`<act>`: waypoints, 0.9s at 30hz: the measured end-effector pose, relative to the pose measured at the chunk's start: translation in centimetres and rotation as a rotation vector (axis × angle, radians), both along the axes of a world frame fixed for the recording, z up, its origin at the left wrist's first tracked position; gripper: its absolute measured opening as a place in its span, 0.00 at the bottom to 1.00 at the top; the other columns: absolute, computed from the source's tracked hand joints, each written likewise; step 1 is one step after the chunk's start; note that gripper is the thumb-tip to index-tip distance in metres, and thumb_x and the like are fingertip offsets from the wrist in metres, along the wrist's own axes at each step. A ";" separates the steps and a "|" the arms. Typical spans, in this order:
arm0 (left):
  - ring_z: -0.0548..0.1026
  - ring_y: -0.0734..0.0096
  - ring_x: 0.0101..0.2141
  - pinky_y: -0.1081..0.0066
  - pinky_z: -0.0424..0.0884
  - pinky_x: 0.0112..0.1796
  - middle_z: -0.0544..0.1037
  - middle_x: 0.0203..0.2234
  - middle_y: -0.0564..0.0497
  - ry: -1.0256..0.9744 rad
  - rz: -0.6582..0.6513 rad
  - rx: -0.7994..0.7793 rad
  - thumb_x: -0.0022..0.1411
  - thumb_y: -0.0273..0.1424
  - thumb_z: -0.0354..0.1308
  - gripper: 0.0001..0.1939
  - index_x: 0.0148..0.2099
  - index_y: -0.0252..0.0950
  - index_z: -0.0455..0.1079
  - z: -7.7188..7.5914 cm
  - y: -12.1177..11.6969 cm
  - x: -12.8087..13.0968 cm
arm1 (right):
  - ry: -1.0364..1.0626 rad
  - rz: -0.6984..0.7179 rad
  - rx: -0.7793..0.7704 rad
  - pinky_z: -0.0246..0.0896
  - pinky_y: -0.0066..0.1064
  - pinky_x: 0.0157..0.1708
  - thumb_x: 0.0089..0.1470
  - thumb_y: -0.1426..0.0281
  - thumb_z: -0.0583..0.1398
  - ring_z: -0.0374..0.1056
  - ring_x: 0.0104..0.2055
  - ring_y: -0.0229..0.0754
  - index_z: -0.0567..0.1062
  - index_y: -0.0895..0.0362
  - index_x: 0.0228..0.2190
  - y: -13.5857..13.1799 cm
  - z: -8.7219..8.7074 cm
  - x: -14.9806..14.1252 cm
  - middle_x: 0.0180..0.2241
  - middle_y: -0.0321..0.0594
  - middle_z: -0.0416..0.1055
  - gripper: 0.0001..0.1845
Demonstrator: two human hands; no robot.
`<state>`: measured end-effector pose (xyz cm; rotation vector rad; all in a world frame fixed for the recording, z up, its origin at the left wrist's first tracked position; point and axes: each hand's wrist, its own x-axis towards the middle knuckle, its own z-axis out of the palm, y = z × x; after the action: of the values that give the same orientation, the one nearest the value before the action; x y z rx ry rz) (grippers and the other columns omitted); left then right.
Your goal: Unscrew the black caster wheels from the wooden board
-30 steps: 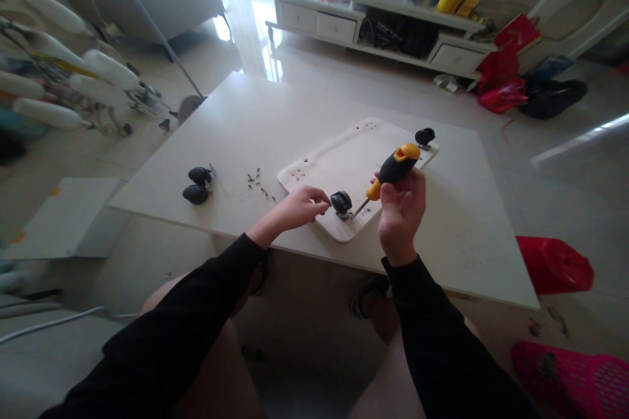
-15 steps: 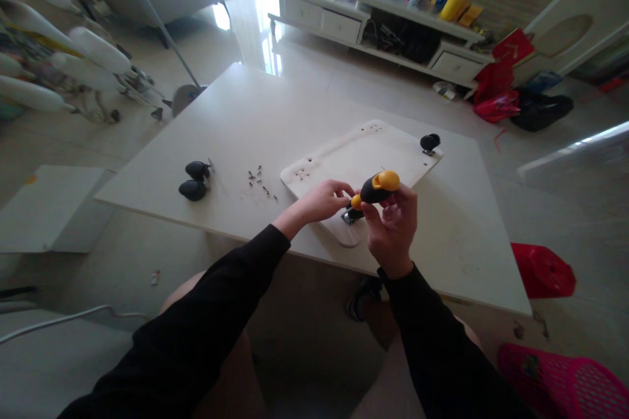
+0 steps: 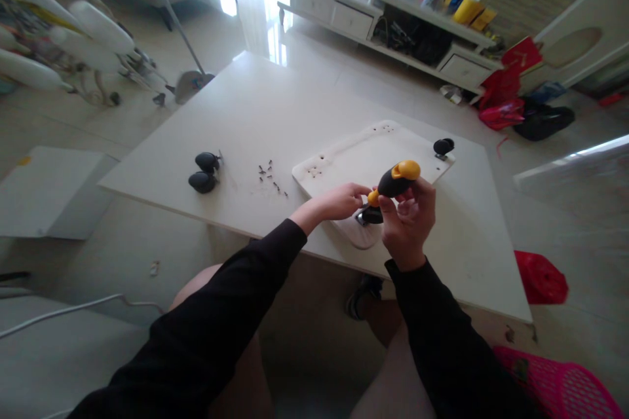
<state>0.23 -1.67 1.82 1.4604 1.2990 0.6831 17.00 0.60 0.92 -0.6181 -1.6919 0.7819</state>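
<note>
My right hand is closed round a yellow-and-black screwdriver, tilted with its tip end toward the lower left. Beside that end, the fingers of my left hand are pinched together; whatever they hold is hidden. Just below the fingers, a black caster wheel with a metal plate sits at the near corner of a white board. Another caster stands at the board's far right corner. Groups of small holes show at the two other corners. Several dark screws lie left of the board.
Two loose black casters lie at the left of the white table. Beyond the table stands a white TV cabinet. On the floor to the right are a red plastic stool and a pink basket.
The view has shifted slightly, so the table things appear a little further right. Both hands stay at the near corner caster, with the screwdriver still in my right hand.
</note>
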 end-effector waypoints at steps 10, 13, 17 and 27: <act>0.74 0.66 0.35 0.68 0.71 0.40 0.82 0.35 0.45 0.000 0.003 0.052 0.64 0.25 0.53 0.17 0.48 0.33 0.81 0.0 0.6 0.3 | -0.019 0.003 0.052 0.75 0.38 0.43 0.55 0.65 0.72 0.74 0.43 0.41 0.71 0.42 0.56 0.5 0.7 -0.8 0.46 0.36 0.73 0.29; 0.72 0.70 0.31 0.71 0.69 0.35 0.81 0.34 0.47 -0.009 0.009 0.019 0.63 0.21 0.51 0.21 0.52 0.32 0.80 0.3 0.5 0.0 | -0.019 -0.007 0.017 0.76 0.39 0.43 0.56 0.64 0.71 0.75 0.44 0.42 0.72 0.43 0.56 0.5 0.7 -0.7 0.45 0.37 0.74 0.28; 0.73 0.75 0.28 0.73 0.69 0.32 0.82 0.39 0.48 -0.038 0.033 -0.016 0.60 0.18 0.50 0.27 0.57 0.34 0.78 0.5 0.4 -0.3 | -0.055 0.031 -0.014 0.77 0.39 0.43 0.59 0.65 0.69 0.77 0.43 0.42 0.73 0.43 0.57 0.7 0.8 -0.4 0.46 0.37 0.77 0.25; 0.76 0.73 0.31 0.72 0.70 0.34 0.83 0.43 0.46 -0.056 0.056 -0.009 0.56 0.15 0.52 0.26 0.53 0.33 0.80 0.8 0.2 -1.3 | -0.123 0.103 -0.086 0.81 0.40 0.42 0.63 0.62 0.66 0.81 0.42 0.44 0.78 0.48 0.51 0.8 2.4 -0.5 0.45 0.40 0.82 0.16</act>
<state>-1.03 -1.45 2.57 1.3924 1.3018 0.7488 16.46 1.44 3.30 -0.6540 -1.8213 0.9091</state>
